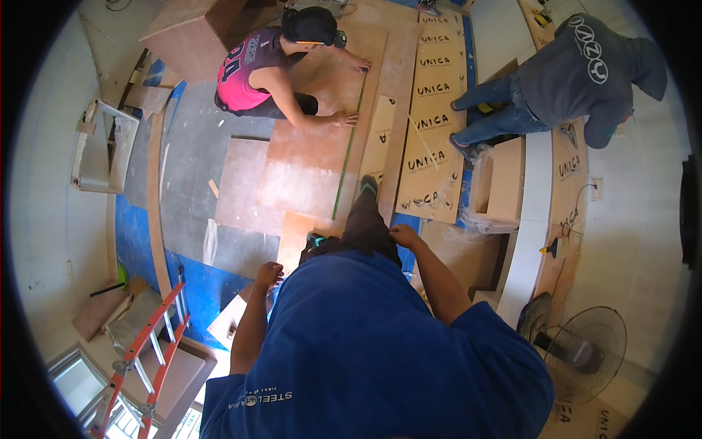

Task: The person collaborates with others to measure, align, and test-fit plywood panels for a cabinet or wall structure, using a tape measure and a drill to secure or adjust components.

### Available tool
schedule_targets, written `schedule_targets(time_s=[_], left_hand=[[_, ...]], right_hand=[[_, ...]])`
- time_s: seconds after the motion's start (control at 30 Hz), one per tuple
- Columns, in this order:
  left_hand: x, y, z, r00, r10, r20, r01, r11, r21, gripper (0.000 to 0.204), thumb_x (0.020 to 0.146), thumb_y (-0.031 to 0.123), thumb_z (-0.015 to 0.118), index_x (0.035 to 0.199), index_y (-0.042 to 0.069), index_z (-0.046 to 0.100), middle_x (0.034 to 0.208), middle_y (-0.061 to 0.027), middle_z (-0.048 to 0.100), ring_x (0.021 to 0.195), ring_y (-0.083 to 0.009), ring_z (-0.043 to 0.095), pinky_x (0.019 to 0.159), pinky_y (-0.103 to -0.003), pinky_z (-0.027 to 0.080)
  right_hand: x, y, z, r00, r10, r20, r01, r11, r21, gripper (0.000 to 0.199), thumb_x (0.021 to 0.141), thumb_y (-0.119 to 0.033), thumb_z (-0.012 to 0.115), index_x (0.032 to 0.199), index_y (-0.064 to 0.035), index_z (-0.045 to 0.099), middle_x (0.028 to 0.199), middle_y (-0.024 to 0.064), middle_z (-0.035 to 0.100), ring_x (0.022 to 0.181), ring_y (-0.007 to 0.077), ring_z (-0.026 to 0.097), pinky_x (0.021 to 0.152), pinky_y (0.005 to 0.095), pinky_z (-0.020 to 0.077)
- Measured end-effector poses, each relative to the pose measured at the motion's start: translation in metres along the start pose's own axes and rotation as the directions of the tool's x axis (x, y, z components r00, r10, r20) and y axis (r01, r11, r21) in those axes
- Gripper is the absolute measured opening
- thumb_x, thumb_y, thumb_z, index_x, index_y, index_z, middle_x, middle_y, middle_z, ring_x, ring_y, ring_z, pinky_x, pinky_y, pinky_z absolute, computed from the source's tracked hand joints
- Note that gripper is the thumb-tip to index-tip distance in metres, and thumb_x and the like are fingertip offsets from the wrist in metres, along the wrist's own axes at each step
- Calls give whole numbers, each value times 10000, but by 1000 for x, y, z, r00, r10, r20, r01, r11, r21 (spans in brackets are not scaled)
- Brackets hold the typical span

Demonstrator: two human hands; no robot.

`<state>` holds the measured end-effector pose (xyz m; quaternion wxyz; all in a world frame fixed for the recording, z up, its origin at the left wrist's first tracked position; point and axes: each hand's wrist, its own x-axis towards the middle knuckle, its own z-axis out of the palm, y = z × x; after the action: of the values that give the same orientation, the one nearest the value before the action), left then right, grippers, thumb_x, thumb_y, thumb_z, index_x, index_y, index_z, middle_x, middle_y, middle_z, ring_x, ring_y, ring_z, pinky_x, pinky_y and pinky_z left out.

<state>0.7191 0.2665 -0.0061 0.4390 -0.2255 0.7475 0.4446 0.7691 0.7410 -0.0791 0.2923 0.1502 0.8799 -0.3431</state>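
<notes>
My left hand (270,274) hangs beside my left hip, its fingers curled in with nothing visible in them. My right hand (403,235) hangs by my right thigh, touching or very near the dark trousers (365,228); its fingers are mostly hidden. One of my feet, in a dark shoe (368,186), is stretched forward onto a long wooden strip on the floor. Ahead of it lie reddish-brown plywood sheets (303,172) with a narrow green strip (348,157) along one edge. A crouching co-worker (270,69) in a pink and grey top rests both hands near that strip.
Another person (585,73) in a grey hoodie bends over on the right beside printed tan boards (433,117). A red stepladder (142,344) stands at lower left, a fan (585,351) at lower right. A wooden cabinet (183,36) and a white frame box (106,146) sit farther left.
</notes>
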Motion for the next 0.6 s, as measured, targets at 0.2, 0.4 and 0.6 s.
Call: schedule_targets(time_s=[0.2, 0.4, 0.6], left_hand=[[8, -4, -2, 1000, 11, 21, -11, 1000, 15, 251, 782, 209, 530, 935, 12, 561, 716, -85, 588, 547, -152, 551, 456, -275, 430], [25, -20, -3, 1000, 6, 23, -4, 998, -56, 250, 781, 207, 529, 935, 14, 564, 722, -86, 594, 546, -157, 553, 457, -272, 432], [31, -31, -8, 992, 68, 107, -78, 994, 83, 275, 788, 246, 497, 896, 3, 567, 742, -119, 624, 556, -190, 599, 433, -297, 478]], right_hand=[[1, -1, 0, 999, 38, 22, -39, 999, 34, 274, 711, -223, 571, 893, -29, 638, 832, 160, 630, 761, 269, 611, 690, 349, 469], [-1, -5, -1, 1000, 4, -21, -4, 1000, 3, 279, 712, -236, 557, 882, -30, 637, 812, 169, 626, 759, 281, 608, 692, 354, 468], [13, 2, 1, 996, -70, 61, 76, 992, -103, 291, 723, -278, 518, 838, -36, 632, 826, 191, 605, 789, 327, 589, 693, 401, 456]])
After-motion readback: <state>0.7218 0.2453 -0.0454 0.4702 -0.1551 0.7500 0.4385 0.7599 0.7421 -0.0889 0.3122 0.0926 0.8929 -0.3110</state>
